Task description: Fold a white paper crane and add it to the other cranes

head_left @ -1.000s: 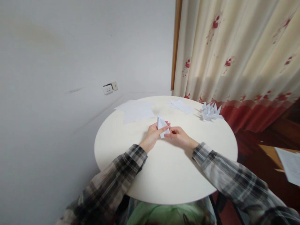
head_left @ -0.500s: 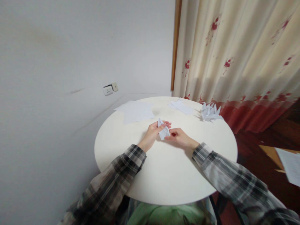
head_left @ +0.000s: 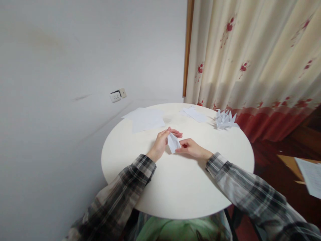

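Observation:
A small folded white paper piece (head_left: 173,143) is held between both hands just above the middle of the round cream table (head_left: 175,187). My left hand (head_left: 162,144) grips its upper left side, fingers stretched over the top. My right hand (head_left: 191,149) pinches its lower right edge with thumb and fingertips. Both sleeves are plaid.
Flat white sheets (head_left: 145,119) lie at the table's far left and smaller ones (head_left: 194,113) at the far middle. A heap of folded white paper shapes (head_left: 225,119) sits at the far right. A curtain (head_left: 250,60) hangs behind, a wall socket (head_left: 117,94) at left.
The paper piece has tipped from upright to lying lower and flatter between the hands. My left hand's fingers have moved over its top; my right hand shifted slightly toward it.

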A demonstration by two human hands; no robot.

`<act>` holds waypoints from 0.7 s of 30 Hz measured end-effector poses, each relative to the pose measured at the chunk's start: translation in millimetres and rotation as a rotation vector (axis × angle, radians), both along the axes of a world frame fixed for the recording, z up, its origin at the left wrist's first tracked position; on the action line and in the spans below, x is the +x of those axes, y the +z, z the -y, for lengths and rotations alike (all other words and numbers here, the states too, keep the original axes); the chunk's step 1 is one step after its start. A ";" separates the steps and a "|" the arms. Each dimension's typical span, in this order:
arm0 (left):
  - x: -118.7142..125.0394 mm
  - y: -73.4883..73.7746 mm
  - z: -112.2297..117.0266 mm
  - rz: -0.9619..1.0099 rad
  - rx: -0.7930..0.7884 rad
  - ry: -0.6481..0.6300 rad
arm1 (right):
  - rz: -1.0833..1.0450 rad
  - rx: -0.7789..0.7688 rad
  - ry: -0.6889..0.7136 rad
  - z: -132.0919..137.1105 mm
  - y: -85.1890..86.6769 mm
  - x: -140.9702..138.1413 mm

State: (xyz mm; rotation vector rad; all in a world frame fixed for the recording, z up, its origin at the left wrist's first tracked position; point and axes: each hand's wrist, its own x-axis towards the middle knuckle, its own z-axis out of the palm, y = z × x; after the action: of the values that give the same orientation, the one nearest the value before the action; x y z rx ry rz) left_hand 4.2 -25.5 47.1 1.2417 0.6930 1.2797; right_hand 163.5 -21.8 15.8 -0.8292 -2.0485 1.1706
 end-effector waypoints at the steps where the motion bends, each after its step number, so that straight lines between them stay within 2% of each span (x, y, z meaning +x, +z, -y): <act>1: -0.2 -0.4 -0.3 0.022 -0.009 0.000 | -0.013 -0.018 0.006 0.9 0.6 -0.8; 5: -0.8 -5.0 -1.9 0.085 -0.050 -0.053 | -0.135 -0.042 -0.092 2.3 5.7 -2.9; 9: -1.4 -10.8 -1.9 -0.086 -0.081 -0.130 | -0.271 -0.022 -0.248 -0.6 11.8 -1.8; 12: -1.7 -11.4 -1.2 -0.229 -0.065 -0.066 | -0.306 -0.009 -0.297 -2.5 13.2 -1.5; 16: -2.0 -7.9 -1.6 -0.302 -0.048 0.047 | -0.282 -0.004 -0.257 -2.9 11.0 -2.0; 21: -1.8 -3.3 -0.6 -0.337 -0.063 0.016 | -0.273 0.052 -0.344 -4.1 8.9 0.5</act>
State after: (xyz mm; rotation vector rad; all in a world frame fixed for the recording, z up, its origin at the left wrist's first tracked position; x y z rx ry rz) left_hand 2.4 -24.9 43.8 1.4178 0.9779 1.0616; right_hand 164.0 -17.7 24.7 -0.8993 -1.6319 0.9746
